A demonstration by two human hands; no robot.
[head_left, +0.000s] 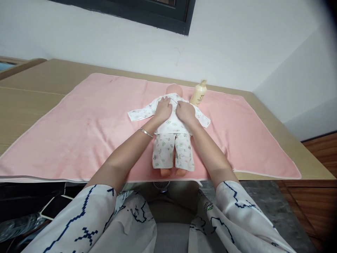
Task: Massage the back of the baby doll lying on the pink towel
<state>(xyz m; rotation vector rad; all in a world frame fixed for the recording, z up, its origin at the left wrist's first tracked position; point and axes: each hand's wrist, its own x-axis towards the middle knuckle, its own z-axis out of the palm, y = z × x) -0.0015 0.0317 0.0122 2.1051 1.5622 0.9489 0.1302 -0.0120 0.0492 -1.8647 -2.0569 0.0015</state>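
A doll [174, 90] lies stretched out on a pink blanket [110, 116], its head away from me and its bare feet at the near edge. It wears a white patterned shirt [172, 126] with spread sleeves and matching trousers [163, 151]. My left hand [163, 109] rests on the upper left of the shirt, its bent fingers closed on the cloth near the collar. On the other side of the shirt's middle, my right hand [185, 111] is curled with its fingertips gripping the cloth. The fingertips of both hands are partly hidden.
Just right of the doll's head, a cream-coloured bottle [199, 93] stands on the blanket. Beneath the blanket is a wooden table [60, 72] against a white wall [223, 42]. A small fan [161, 185] shows below the near edge, and wooden drawers [313, 207] stand at the right.
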